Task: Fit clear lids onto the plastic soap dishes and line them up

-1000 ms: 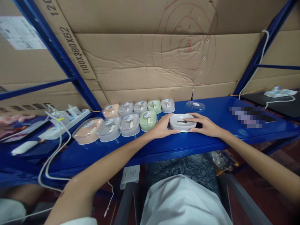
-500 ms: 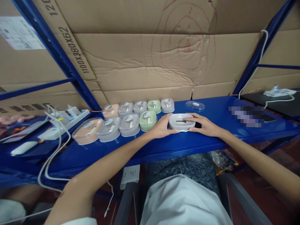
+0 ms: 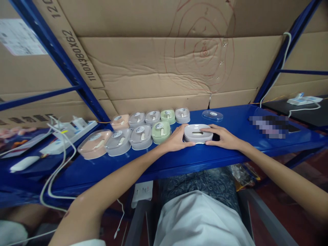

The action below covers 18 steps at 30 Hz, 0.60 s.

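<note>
A grey oval-cornered soap box [image 3: 195, 136] without its clear cover sits on the blue table in front of me; a dark slot shows in its pale top. My left hand [image 3: 177, 139] holds its left side, thumb along the near edge. On the other side my right hand [image 3: 223, 137] grips it, with fingertips on the top by the slot and the thumb at the near edge. A clear lid [image 3: 212, 115] with a round-cornered sticker lies behind it. Just left of my left hand stands a green covered box [image 3: 161, 132].
Two rows of covered boxes in peach, grey and green, such as a peach box [image 3: 94, 145], fill the left of the blue table [image 3: 179, 160]. Power strips [image 3: 64, 138] and white cables lie far left. A blurred-out item [image 3: 269, 127] lies right. Cardboard [image 3: 143, 65] stands behind.
Both hands stay on the soap box in nearly the same place. The whole view has shifted very slightly.
</note>
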### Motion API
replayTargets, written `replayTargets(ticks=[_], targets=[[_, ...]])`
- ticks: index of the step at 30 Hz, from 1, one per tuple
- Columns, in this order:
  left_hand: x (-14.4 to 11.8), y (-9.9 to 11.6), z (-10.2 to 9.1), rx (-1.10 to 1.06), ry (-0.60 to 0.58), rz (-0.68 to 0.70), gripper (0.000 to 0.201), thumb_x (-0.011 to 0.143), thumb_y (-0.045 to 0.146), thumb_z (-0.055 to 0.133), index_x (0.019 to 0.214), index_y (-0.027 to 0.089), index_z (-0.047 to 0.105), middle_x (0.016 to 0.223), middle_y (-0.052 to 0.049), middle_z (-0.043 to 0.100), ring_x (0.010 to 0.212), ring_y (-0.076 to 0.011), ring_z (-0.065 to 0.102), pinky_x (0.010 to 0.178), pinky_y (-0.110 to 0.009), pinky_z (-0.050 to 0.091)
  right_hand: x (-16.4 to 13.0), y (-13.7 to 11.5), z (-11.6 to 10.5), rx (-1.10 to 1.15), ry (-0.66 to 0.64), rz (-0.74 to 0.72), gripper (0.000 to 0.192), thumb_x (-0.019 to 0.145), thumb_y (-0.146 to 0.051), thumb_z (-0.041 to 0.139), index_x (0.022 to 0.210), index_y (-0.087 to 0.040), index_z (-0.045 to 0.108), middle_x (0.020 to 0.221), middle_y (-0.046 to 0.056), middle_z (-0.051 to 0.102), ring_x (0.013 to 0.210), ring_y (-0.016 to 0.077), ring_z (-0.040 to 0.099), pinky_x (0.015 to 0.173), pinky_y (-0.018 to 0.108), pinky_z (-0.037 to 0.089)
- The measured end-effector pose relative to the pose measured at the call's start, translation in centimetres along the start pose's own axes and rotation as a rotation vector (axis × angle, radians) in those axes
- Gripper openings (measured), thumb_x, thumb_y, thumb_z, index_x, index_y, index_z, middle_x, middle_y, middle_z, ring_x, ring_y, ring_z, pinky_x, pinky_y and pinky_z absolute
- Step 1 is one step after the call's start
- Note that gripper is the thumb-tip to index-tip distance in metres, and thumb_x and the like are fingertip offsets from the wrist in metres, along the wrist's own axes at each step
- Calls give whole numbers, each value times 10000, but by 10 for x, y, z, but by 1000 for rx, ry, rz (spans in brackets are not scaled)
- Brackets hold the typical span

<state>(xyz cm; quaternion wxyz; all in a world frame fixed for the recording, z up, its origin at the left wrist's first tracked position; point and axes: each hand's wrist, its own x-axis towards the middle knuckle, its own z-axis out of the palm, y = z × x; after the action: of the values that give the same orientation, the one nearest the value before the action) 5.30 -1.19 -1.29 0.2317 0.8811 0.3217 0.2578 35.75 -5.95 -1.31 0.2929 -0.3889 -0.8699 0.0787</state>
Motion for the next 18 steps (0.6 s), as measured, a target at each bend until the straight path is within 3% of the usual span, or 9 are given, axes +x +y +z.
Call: replayTargets(ticks=[13, 18], targets=[[1, -1, 0, 4, -12, 24, 945, 843, 611, 828, 1576, 199, 397, 1616, -211, 486, 1505, -434, 470, 1262, -633, 377, 1, 1, -1, 49, -40, 12, 658, 992, -666, 670, 1580, -380, 590, 1392, 110, 664, 1318, 357, 652, 1150, 589, 539], [2, -3, 1, 6, -12, 23, 959, 835, 626, 828, 1585, 222, 388, 1622, -199, 473, 1507, -451, 449, 1260, -664, 366, 0, 5, 4, 8, -8, 29, 860, 958, -684, 707, 1693, -339, 421, 1630, 130, 570, 1480, 398, 561, 1240, 651, 450]])
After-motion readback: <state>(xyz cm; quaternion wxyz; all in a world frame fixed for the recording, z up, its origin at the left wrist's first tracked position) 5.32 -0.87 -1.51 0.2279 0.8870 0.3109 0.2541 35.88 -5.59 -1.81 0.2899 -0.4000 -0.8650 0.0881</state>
